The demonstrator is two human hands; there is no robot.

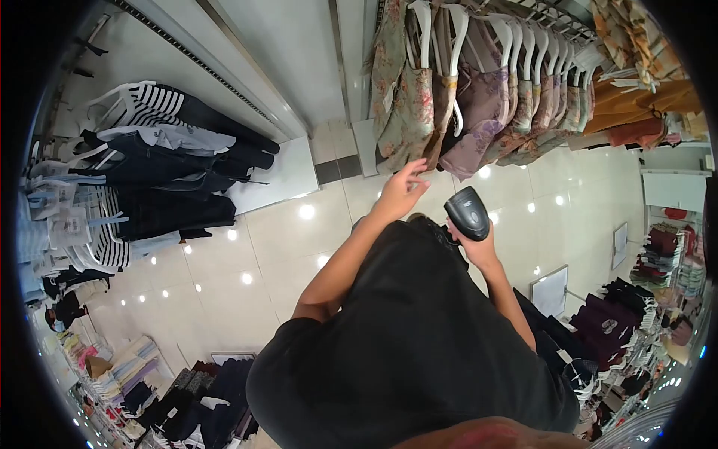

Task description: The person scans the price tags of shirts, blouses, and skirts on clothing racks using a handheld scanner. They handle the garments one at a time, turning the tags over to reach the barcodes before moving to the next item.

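The right hand [479,248] grips the one black scanner [467,212], fingers closed round its handle, just below a crowded rail of floral dresses [407,105] on white hangers [516,37]. The left hand [400,191] is beside it, fingers [413,168] open and spread near the nearest dress hem, holding nothing. A second rail of striped and dark clothes [149,165] hangs well apart across the tiled floor [254,254].

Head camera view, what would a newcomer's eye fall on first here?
A black barcode scanner, gripped in the right hand, sits at centre. Beside it the left hand reaches, fingers open, toward floral garments on white hangers at the top. Striped and dark tops hang at far left above the glossy tiled floor.
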